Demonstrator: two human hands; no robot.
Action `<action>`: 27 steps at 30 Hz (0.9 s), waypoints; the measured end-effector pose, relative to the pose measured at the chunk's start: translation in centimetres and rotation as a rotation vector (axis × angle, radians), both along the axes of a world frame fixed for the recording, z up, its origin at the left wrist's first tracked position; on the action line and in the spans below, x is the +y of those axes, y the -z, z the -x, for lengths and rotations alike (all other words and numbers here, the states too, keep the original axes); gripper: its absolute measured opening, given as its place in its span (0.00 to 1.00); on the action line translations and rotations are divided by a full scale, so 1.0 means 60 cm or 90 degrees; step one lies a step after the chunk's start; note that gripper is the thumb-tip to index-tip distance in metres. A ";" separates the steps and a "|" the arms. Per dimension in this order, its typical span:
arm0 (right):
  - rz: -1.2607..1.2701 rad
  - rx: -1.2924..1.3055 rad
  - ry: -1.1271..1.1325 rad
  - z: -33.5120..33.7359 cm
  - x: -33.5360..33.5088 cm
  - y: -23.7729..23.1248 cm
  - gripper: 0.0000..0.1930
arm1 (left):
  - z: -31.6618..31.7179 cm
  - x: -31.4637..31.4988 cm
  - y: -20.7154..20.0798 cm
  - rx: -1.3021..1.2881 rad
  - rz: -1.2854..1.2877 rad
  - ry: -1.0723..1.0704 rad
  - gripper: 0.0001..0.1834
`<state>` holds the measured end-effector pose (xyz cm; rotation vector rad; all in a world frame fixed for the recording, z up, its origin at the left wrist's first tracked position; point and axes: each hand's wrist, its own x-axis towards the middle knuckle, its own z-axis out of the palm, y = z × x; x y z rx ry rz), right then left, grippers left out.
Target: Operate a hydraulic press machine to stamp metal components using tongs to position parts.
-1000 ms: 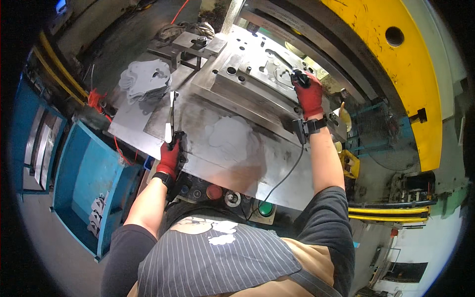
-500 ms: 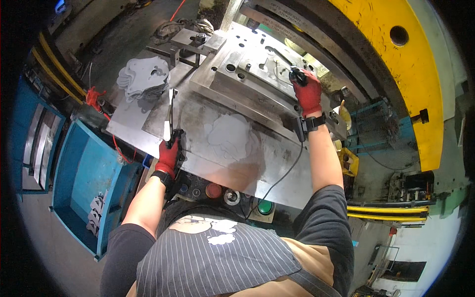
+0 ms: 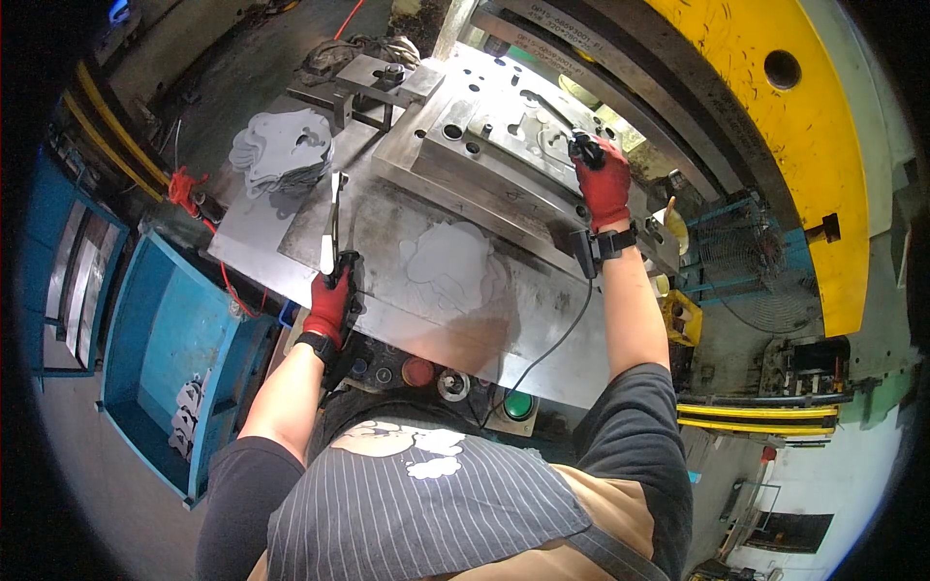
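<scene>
My left hand (image 3: 329, 305), in a red glove, is closed around the black grip of a long slim tool (image 3: 334, 225) with a pale shaft. This tool points away from me over the metal plate (image 3: 378, 218). My right hand (image 3: 604, 184), also red-gloved, grips a black-handled tool (image 3: 584, 148) above the press die (image 3: 465, 179). A dark narrow arm (image 3: 550, 108) reaches from that handle across the lit die face. Flat, wavy-edged grey metal pieces (image 3: 448, 266) lie on the plate between my hands. The tool's contact with the die is unclear.
A stack of similar metal pieces (image 3: 281, 150) stands at the plate's far left. A blue bin (image 3: 160, 320) holds more pieces at left. The yellow press frame (image 3: 823, 126) curves along the right. Red and green buttons (image 3: 518, 405) sit below the plate's near edge. A cable hangs from my right wrist.
</scene>
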<state>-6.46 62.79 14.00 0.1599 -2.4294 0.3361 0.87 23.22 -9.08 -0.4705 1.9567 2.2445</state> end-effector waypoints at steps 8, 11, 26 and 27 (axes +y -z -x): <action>0.031 0.003 -0.018 -0.005 -0.017 -0.012 0.13 | 0.010 -0.008 0.046 0.042 0.045 -0.013 0.14; 0.036 0.006 -0.014 -0.001 -0.012 -0.007 0.13 | 0.013 -0.010 0.067 0.055 0.006 -0.018 0.14; -0.015 0.013 -0.008 0.003 -0.006 0.000 0.14 | 0.010 -0.012 0.051 0.027 0.055 -0.016 0.13; -0.005 0.011 0.002 0.002 -0.007 0.001 0.14 | 0.010 -0.010 0.041 0.020 0.064 -0.009 0.13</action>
